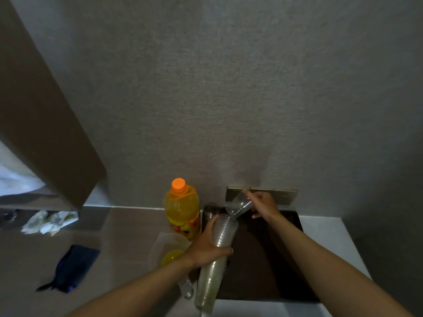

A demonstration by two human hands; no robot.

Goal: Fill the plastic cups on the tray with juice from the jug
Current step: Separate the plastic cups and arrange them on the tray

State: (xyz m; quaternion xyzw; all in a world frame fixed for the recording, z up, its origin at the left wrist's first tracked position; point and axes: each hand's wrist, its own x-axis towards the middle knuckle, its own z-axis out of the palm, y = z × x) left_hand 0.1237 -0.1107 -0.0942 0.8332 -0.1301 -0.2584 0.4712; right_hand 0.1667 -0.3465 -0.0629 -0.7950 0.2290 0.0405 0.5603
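My left hand (207, 247) grips a tall stack of clear plastic cups (217, 255), held tilted over the left edge of a dark brown tray (263, 259). My right hand (263, 203) pinches a single clear cup (239, 205), tilted, above the tray's far end. One clear cup (211, 211) stands at the tray's far left corner. A clear jug (169, 250) with a little orange juice sits left of the tray, partly hidden by my left forearm. Behind it stands a large orange juice bottle (182, 211) with an orange cap.
A dark blue pouch (73, 267) lies on the brown counter at left, with crumpled wrappers (49, 221) farther back. A wall socket plate (283, 196) is behind the tray. A brown panel (45, 124) juts out at upper left. A white surface borders the tray's right.
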